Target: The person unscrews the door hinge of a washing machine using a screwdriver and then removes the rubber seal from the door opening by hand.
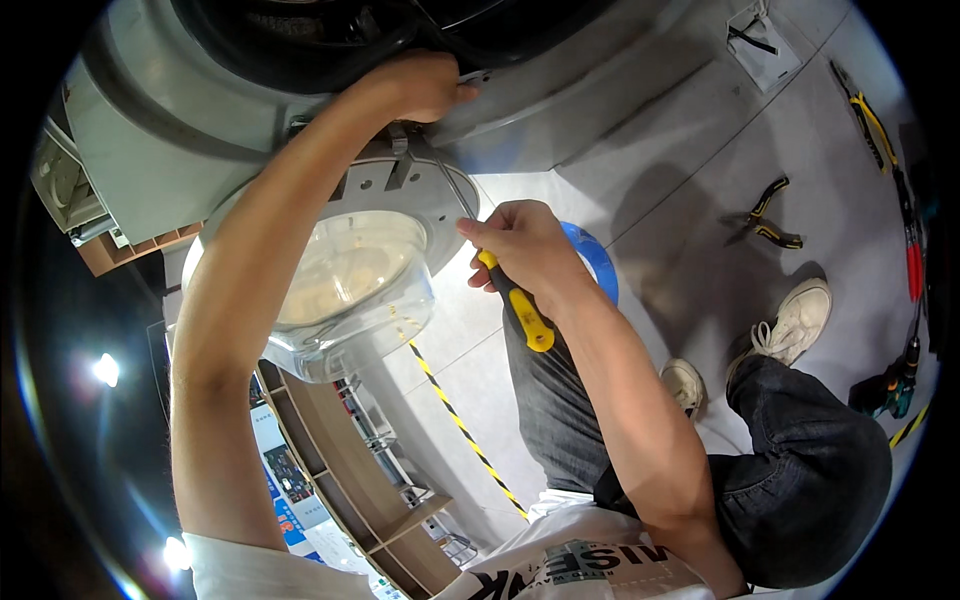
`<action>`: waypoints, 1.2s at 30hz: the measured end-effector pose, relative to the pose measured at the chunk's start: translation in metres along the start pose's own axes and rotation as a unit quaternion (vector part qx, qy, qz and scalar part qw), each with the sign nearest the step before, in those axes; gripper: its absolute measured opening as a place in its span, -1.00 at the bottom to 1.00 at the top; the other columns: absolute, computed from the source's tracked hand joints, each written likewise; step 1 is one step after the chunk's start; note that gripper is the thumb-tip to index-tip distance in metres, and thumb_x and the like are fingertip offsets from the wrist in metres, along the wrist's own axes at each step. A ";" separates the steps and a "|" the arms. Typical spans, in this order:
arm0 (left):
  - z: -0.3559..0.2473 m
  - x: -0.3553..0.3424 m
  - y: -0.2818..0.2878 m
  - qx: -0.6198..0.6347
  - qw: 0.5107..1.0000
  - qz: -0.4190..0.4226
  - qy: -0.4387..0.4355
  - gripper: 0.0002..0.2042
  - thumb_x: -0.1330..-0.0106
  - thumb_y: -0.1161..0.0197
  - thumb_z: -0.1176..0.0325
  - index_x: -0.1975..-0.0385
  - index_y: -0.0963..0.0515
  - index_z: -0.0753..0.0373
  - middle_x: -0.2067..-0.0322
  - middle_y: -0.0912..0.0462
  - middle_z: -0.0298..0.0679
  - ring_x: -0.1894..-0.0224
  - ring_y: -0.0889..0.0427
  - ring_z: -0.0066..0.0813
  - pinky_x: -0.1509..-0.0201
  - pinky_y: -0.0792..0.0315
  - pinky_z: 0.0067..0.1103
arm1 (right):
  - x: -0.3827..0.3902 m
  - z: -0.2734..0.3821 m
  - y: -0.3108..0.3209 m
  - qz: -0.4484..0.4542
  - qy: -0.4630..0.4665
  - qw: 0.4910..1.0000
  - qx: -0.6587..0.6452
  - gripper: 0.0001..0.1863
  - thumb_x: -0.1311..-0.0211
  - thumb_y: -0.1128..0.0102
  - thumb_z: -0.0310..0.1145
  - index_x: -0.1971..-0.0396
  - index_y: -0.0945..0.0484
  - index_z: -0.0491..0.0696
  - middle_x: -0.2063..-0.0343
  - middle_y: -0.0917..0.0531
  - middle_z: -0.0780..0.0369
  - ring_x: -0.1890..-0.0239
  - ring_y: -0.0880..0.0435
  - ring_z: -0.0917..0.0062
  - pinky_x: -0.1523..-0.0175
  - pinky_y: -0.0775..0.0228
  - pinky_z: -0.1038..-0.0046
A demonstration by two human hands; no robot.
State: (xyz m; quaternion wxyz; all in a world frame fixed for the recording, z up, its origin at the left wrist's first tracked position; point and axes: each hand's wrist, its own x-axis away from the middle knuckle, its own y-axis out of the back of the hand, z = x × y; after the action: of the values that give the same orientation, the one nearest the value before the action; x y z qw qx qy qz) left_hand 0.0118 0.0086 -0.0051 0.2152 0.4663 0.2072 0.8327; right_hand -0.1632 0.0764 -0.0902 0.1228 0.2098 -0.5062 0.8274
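The right hand is closed around a yellow-and-black-handled screwdriver with a thin metal shaft, its tip reaching up to the grey hinge plate of an open round washing-machine door with a clear glass bowl. The left hand grips the dark rubber seal at the drum opening (fingers curled over its edge). Yellow-handled pliers lie well apart on the grey floor, right of the person's knee
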 end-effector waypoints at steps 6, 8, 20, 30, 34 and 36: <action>0.004 -0.002 -0.008 0.008 1.000 -0.022 0.003 -0.47 -0.31 -0.05 -0.02 0.53 -0.56 0.47 0.55 -0.55 0.11 0.45 -0.58 -0.11 0.24 -0.42 -0.34 | 0.009 0.008 0.002 0.090 -0.071 0.970 -0.214 -0.76 -0.28 -0.09 -0.32 0.41 -0.49 -0.23 0.48 -0.64 0.06 0.53 -0.64 0.49 0.36 -0.55 0.56; 0.000 -0.001 -0.003 0.006 1.000 -0.016 0.010 -0.47 -0.31 -0.05 -0.02 0.52 -0.57 0.47 0.54 -0.55 0.11 0.44 -0.58 -0.11 0.23 -0.43 -0.34 | 0.005 0.008 0.004 0.090 -0.074 0.976 -0.184 -0.78 -0.31 -0.03 -0.36 0.38 -0.50 -0.24 0.44 -0.64 0.06 0.51 -0.66 0.46 0.38 -0.52 0.54; 0.003 -0.001 -0.006 0.029 1.000 -0.001 0.004 -0.49 -0.31 -0.05 0.01 0.50 -0.57 0.47 0.45 -0.58 0.12 0.31 -0.60 -0.05 0.16 -0.43 -0.32 | -0.011 0.008 -0.002 0.103 -0.037 0.977 -0.184 -0.71 -0.30 -0.08 -0.29 0.35 -0.52 -0.28 0.63 -0.54 0.23 0.51 -0.66 0.44 0.52 -0.45 0.53; -0.002 0.004 -0.003 0.003 1.000 -0.008 -0.004 -0.51 -0.31 -0.03 0.00 0.41 -0.59 0.43 0.41 -0.62 0.08 0.28 -0.61 -0.04 0.13 -0.45 -0.31 | -0.015 0.004 -0.016 0.029 0.008 0.997 -0.075 -0.75 -0.29 -0.07 -0.27 0.44 -0.49 -0.17 0.63 -0.57 0.22 0.62 -0.60 0.52 0.42 -0.50 0.57; -0.003 0.003 -0.006 0.011 1.000 -0.018 0.009 -0.52 -0.31 -0.03 0.02 0.43 -0.59 0.43 0.42 -0.62 0.07 0.29 -0.62 -0.05 0.13 -0.46 -0.32 | -0.010 0.015 -0.012 0.039 -0.036 0.986 -0.155 -0.70 -0.34 0.01 -0.27 0.39 -0.50 -0.23 0.60 -0.61 0.15 0.60 -0.62 0.50 0.47 -0.51 0.54; -0.002 0.002 -0.008 0.017 0.999 -0.030 0.019 -0.52 -0.31 -0.04 0.02 0.43 -0.60 0.43 0.41 -0.62 0.07 0.29 -0.62 -0.06 0.14 -0.46 -0.32 | -0.007 0.018 -0.013 0.035 -0.053 0.981 -0.181 -0.69 -0.37 0.06 -0.28 0.37 -0.50 -0.25 0.60 -0.61 0.14 0.61 -0.61 0.50 0.47 -0.50 0.53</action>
State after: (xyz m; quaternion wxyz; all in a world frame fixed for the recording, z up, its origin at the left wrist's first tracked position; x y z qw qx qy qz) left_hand 0.0102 0.0159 -0.0085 0.2278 0.4477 0.2396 0.8308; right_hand -0.1478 0.0667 -0.0767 0.1030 0.2103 -0.6605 0.7134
